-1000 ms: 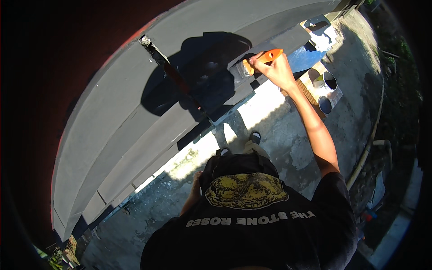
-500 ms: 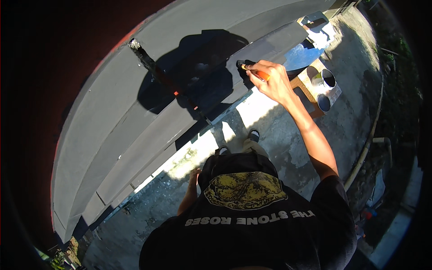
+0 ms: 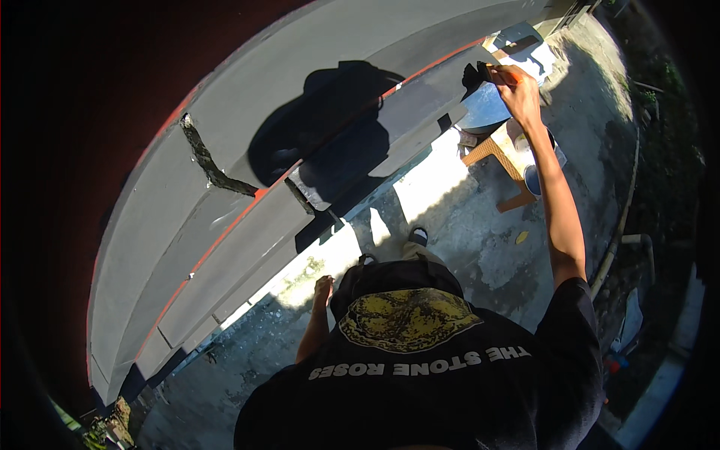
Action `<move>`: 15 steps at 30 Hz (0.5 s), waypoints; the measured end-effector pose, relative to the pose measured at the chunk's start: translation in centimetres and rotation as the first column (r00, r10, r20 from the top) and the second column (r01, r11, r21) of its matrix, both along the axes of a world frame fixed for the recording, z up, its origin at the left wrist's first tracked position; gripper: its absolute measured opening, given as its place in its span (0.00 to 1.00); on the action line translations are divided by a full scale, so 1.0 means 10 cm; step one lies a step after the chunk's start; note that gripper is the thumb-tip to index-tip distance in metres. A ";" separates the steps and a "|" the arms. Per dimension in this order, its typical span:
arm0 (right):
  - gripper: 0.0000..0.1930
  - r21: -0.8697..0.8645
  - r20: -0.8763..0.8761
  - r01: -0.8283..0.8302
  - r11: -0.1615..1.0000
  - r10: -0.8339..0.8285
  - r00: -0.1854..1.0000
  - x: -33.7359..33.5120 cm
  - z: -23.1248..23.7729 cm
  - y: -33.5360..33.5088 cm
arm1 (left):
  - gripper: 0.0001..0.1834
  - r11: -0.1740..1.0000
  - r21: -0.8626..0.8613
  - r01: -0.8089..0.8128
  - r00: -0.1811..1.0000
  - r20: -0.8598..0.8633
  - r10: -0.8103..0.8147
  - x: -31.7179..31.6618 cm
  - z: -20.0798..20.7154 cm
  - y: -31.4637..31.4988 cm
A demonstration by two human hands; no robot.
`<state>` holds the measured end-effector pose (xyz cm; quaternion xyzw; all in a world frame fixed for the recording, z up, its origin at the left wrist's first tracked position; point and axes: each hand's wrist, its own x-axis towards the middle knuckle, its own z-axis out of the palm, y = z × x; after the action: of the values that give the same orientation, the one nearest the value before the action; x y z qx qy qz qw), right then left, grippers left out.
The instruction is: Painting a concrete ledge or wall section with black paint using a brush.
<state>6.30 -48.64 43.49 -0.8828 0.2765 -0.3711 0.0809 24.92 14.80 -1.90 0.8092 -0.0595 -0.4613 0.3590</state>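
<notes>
My right hand (image 3: 519, 96), arm stretched out far to the upper right, is closed on a paintbrush (image 3: 496, 74) with an orange handle. Its dark bristle end is at the far right end of the long grey curved surface (image 3: 247, 247); whether it touches is hard to tell. An orange-red stripe (image 3: 225, 225) runs along that surface, and a dark jagged gap (image 3: 201, 159) cuts across it at the left. Low beside my body, my left hand (image 3: 323, 287) has curled fingers, with nothing visible in them.
A tan plastic stool (image 3: 491, 150) stands on the concrete floor (image 3: 480, 240) beneath my right arm, with a dark-topped can (image 3: 532, 180) on it, partly hidden. Behind the stool is a blue curved object (image 3: 484, 107). A pale pipe (image 3: 621, 217) lies along the right side.
My right hand has moved up and right with the paintbrush, along the grey surface to its far end. My view has shifted, and more of the orange-red stripe shows. The left hand stays low.
</notes>
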 end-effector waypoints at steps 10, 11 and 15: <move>0.10 0.378 0.009 -0.405 0.833 0.434 0.901 0.63 0.17 1.83 | 0.17 0.999 0.044 0.028 0.999 0.022 -0.029 -0.42 0.34 0.14; 0.10 0.379 0.011 -0.405 0.832 0.434 0.901 0.60 0.14 1.74 | 0.17 0.998 0.047 0.030 0.999 0.027 -0.031 -0.45 0.43 0.24; 0.10 0.796 0.334 -0.332 0.507 0.091 0.938 0.36 -0.12 0.92 | 0.17 0.998 0.044 0.049 0.998 0.034 -0.050 -0.28 0.54 -0.18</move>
<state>9.88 -39.39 42.32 -0.7068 0.2974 -0.2864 0.5745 22.17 12.97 3.52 0.8231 -0.0758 -0.4569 0.3287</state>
